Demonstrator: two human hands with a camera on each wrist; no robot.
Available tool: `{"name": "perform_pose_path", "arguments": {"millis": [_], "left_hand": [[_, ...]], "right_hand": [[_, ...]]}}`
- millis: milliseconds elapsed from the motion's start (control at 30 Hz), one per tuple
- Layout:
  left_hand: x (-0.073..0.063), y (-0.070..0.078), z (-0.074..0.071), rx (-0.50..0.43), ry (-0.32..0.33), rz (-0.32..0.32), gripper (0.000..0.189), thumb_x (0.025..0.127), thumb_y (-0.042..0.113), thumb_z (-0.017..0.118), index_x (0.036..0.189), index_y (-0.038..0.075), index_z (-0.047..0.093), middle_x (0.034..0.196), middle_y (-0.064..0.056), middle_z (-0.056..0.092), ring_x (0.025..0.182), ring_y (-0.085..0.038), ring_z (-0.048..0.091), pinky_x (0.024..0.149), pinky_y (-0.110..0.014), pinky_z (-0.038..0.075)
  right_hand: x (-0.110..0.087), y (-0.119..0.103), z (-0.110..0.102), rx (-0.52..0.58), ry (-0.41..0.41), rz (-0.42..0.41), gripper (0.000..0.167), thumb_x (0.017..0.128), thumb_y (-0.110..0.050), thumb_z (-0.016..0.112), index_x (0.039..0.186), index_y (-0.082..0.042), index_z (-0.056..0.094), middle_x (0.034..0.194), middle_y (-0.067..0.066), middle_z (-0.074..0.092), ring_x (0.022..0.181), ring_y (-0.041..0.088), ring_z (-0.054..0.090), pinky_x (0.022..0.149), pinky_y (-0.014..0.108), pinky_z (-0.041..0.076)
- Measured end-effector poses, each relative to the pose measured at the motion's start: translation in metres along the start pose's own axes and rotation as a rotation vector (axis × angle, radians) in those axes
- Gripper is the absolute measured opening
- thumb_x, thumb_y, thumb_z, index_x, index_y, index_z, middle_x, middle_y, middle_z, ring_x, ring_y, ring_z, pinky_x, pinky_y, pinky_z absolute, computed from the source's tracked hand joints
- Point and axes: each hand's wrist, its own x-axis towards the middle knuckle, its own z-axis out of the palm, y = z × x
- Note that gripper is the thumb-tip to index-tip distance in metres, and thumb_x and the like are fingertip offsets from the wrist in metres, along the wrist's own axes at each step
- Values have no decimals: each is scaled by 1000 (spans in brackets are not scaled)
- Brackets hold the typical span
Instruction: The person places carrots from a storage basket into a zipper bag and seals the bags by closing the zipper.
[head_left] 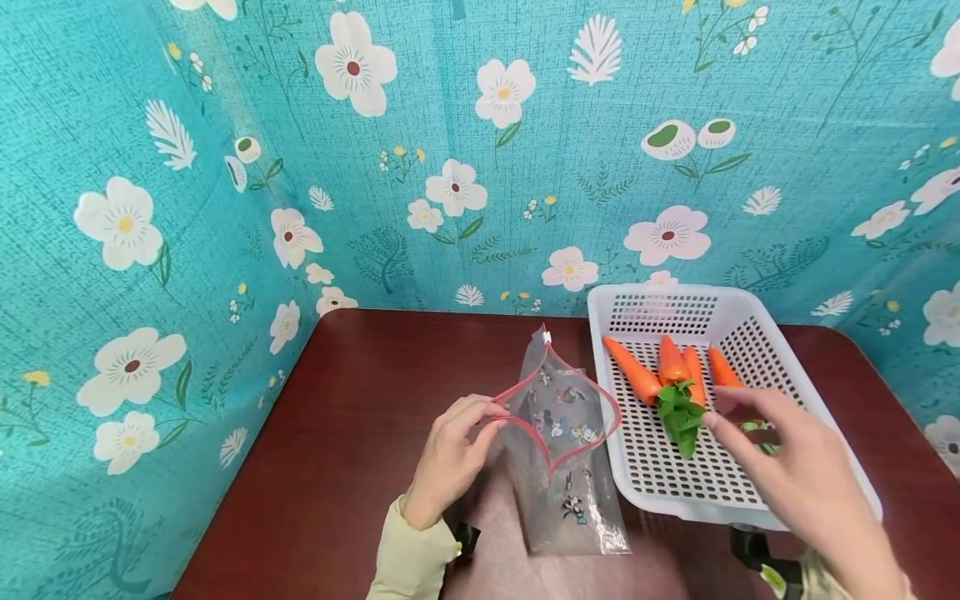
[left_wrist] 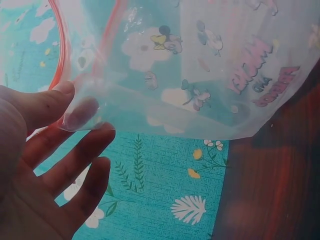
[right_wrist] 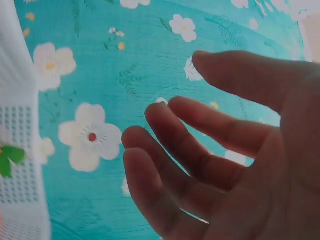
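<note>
My left hand (head_left: 459,450) pinches the red-edged rim of a clear zip bag (head_left: 573,500) between thumb and fingers. The bag's mouth gapes wide, and cartoon figures are printed on its plastic. In the left wrist view the bag (left_wrist: 200,100) stretches away from the thumb and fingertips. My right hand (head_left: 802,467) hovers over the right part of a white plastic basket (head_left: 618,467), holding nothing. In the right wrist view its fingers are loosely bent and the thumb stands apart. Orange carrots (head_left: 636,372) lie in the basket, with green leaves (head_left: 681,417) at the end of one.
The dark red-brown table (head_left: 360,383) carries the bag and the basket side by side. Behind and to the left stands a turquoise flowered cloth (head_left: 420,108). More green shows in the basket under my right hand.
</note>
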Motion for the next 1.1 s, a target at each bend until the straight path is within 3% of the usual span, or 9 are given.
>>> {"name": "perform_pose_path", "arguments": {"millis": [167,233,300,367,433,633,767,933,1100], "left_hand": [[2,0,-1,13,-4,3,13,87,11,70,100,14,69,98,3,68,95,-11,62,78,-26,54],[2,0,-2,15,-9,1,13,87,11,71,100,14,69,98,3,68,94,-11,62,78,-25,54],[2,0,-2,20,-12,1,13,87,12,71,100,14,69,98,3,67,94,-10,62,79,-25,54],[2,-1,-1,21,-12,8,13,87,12,71,99,14,69,98,3,67,94,-11,62,79,-25,54],[2,-1,-1,20,-11,11,13,87,12,71,99,14,69,98,3,67,94,-11,62,79,-25,54],[2,1,2,20,2,9,13,87,12,71,99,13,69,97,2,67,91,-9,62,78,-24,54],[1,3,3,23,14,15,12,87,11,71,98,13,69,97,2,67,90,-9,63,77,-23,53],[-1,4,2,-6,6,-18,13,87,10,71,99,14,68,99,1,67,86,-9,63,73,-20,54],[-2,4,3,-28,-29,-48,13,87,11,71,100,15,68,99,2,67,85,-8,63,73,-20,54]], "right_hand": [[20,6,-25,-100,-28,32,35,87,-26,72,114,-4,64,102,16,65,80,-22,39,59,2,37],[29,7,-32,-128,-44,36,37,89,-28,70,115,-3,63,106,19,64,81,-11,49,59,8,41],[38,7,-37,-148,-66,49,39,91,-30,67,118,-2,61,108,21,63,83,9,59,64,23,49],[48,7,-41,-163,-98,71,42,92,-33,64,120,-2,59,107,22,63,83,29,61,64,36,49],[57,8,-44,-166,-127,96,46,93,-37,62,122,-2,58,106,22,63,84,35,62,62,42,46],[86,22,-40,-108,-242,173,61,95,-52,50,129,-2,51,110,25,62,90,35,61,59,30,43],[105,36,-32,-52,-377,196,66,96,-52,47,133,3,45,120,31,56,91,35,63,60,33,50],[128,47,-19,35,-550,213,66,98,-49,47,136,6,40,119,31,56,82,21,65,67,35,55],[144,55,-7,19,-637,231,69,98,-48,48,134,10,40,120,35,55,84,22,65,70,39,56]]}}
